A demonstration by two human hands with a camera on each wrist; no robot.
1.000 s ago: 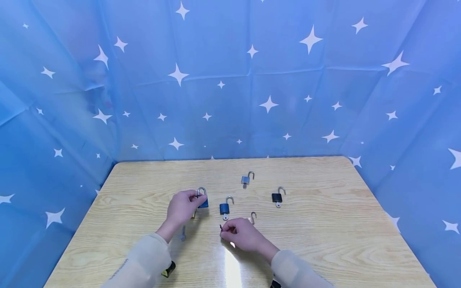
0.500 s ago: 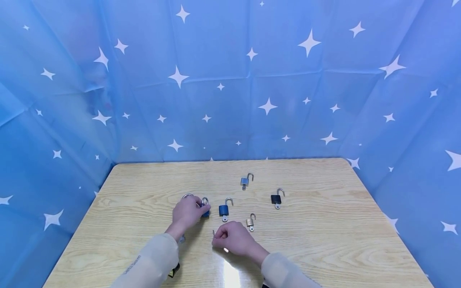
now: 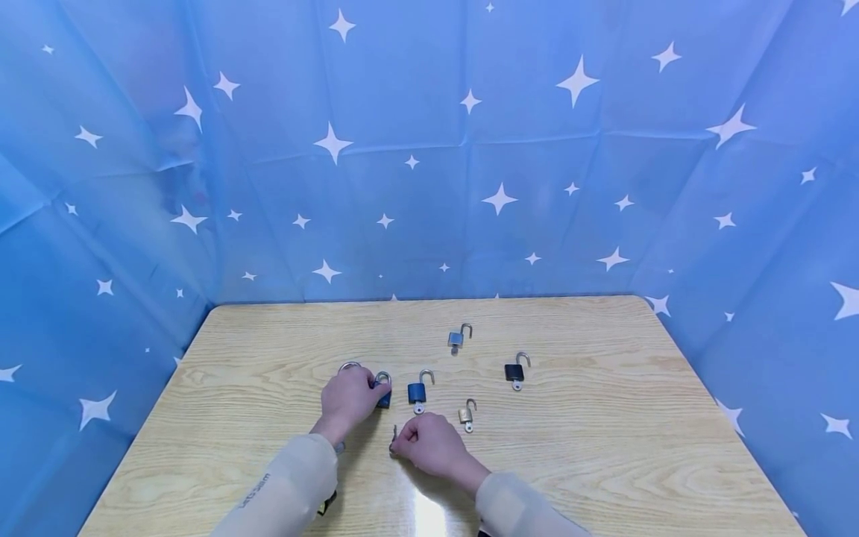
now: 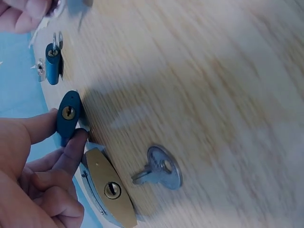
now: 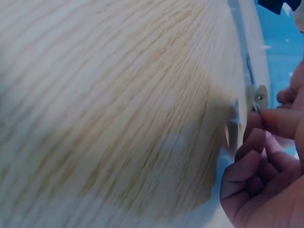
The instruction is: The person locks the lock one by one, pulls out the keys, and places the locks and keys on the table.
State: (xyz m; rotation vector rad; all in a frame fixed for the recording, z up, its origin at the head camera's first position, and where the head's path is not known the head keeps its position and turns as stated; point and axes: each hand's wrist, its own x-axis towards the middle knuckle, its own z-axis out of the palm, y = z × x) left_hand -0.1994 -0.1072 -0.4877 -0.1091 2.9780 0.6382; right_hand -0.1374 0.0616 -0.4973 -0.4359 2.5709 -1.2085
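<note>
My left hand [image 3: 349,400] pinches a blue padlock [image 3: 384,399] by its sides, its shackle pointing away. In the left wrist view the keyhole of this padlock [image 4: 68,114] faces the camera. Beside those fingers lies a larger gold padlock [image 4: 110,187], mostly hidden by the hand in the head view except for its shackle [image 3: 349,365]. A loose silver key [image 4: 163,168] rests on the wood nearby. My right hand [image 3: 432,445] pinches a small key [image 3: 394,434] between thumb and forefinger, short of the held padlock. In the right wrist view that key [image 5: 257,105] is partly covered by fingertips.
Several unlocked padlocks with keys in them lie on the wooden table [image 3: 604,447]: a blue one [image 3: 417,393], a small gold one [image 3: 466,415], a black one [image 3: 514,372] and a silver one [image 3: 456,338]. A starry blue curtain [image 3: 416,186] stands behind.
My left hand has brought the blue padlock slightly nearer and right, lower toward the table. The right hand has moved left with the key, uncovering the small gold padlock.
</note>
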